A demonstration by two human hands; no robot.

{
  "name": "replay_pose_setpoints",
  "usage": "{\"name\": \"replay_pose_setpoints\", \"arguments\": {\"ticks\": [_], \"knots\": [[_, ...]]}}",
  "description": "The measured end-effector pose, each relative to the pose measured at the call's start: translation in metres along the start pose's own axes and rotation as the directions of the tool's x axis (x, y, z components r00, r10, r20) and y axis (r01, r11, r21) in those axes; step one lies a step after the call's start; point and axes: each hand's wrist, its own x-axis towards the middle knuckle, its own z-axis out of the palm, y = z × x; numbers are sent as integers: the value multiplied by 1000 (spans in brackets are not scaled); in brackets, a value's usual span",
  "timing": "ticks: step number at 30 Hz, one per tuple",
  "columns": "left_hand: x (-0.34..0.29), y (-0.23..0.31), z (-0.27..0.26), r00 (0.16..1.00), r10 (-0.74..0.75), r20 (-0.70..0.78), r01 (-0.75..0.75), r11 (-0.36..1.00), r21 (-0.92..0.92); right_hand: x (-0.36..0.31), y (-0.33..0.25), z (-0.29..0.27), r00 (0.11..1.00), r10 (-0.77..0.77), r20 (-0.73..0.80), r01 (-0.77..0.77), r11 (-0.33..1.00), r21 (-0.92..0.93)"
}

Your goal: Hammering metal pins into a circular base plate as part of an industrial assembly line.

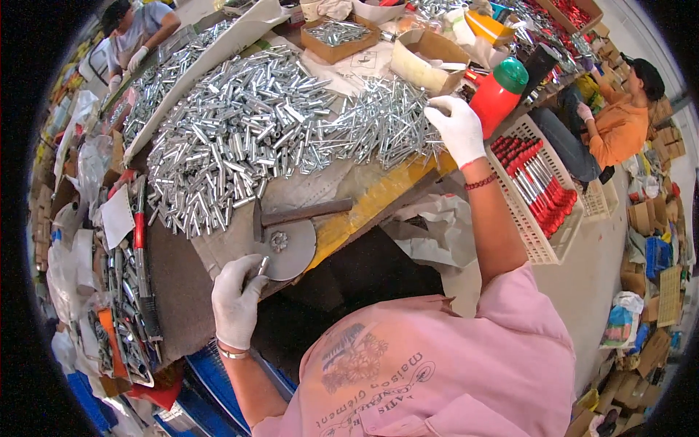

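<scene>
My left hand (pixel 237 302), in a white glove, pinches a small shiny metal sleeve (pixel 263 265) at the table's near edge. Beside it lies a round grey metal plate (pixel 295 255) with a small flower-shaped metal piece (pixel 279 241) on it. A hammer (pixel 306 212) rests just beyond the plate, its handle pointing right. My right hand (pixel 459 131), also gloved, is at the right edge of a pile of thin metal pins (pixel 382 124). Its fingertips are drawn together; what they hold is too small to make out. A large heap of metal sleeves (pixel 233 124) spreads to the left.
A red bottle with a green cap (pixel 499 98) stands right of my right hand. Below it, a cream basket (pixel 552 250) holds red-handled tools. Open boxes (pixel 429 62) line the back. Co-workers sit at far left (pixel 142 33) and right (pixel 619 120). Tools crowd the left edge.
</scene>
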Motion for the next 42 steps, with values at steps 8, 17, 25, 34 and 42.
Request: {"name": "replay_pose_setpoints", "arguments": {"ticks": [8, 17, 25, 34, 42], "knots": [[3, -5, 10, 994, 105, 24, -107, 989, 106, 9, -28, -4, 993, -116, -5, 115, 971, 209], [-2, -8, 28, 995, 11, -102, 1, 994, 112, -136, -172, 29, 574, -739, 353, 541, 666, 514], [-14, -9, 25, 994, -33, -106, 41, 997, 69, -156, -186, 67, 465, -773, 431, 612, 632, 475], [-15, -10, 26, 996, -36, -87, 36, 999, -9, -153, -187, 69, 443, -779, 443, 627, 623, 468], [-15, -7, 31, 991, -14, -131, 16, 1000, 16, -150, -185, 75, 402, -794, 455, 618, 603, 505]]}}
